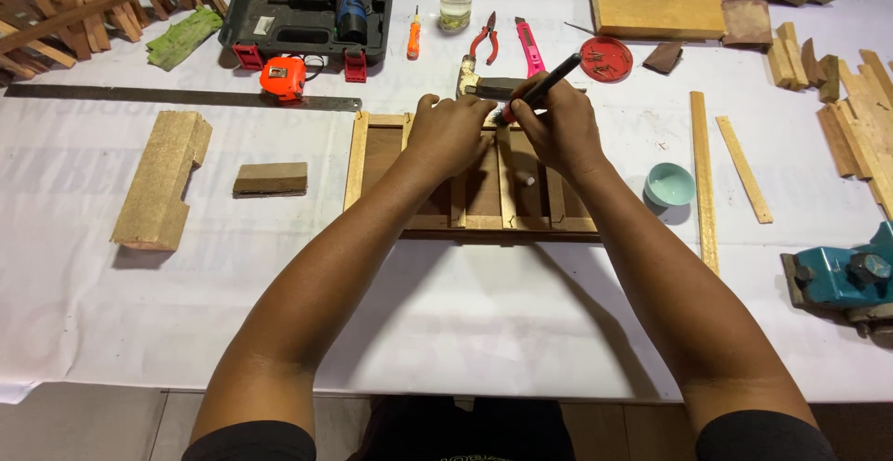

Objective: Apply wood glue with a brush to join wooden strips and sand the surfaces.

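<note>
On the white table, a slatted wooden frame (470, 177) lies flat before the person. Over its far edge both hands meet — the left hand (451, 131) rests on the slats, fingers curled and pressing down, while the right hand (558, 126) grips a black pen-like tool (551, 82), tip down at the frame's top rail. A hammer (484, 84) lies just beyond; a teal bowl (670, 185) sits to the right.
</note>
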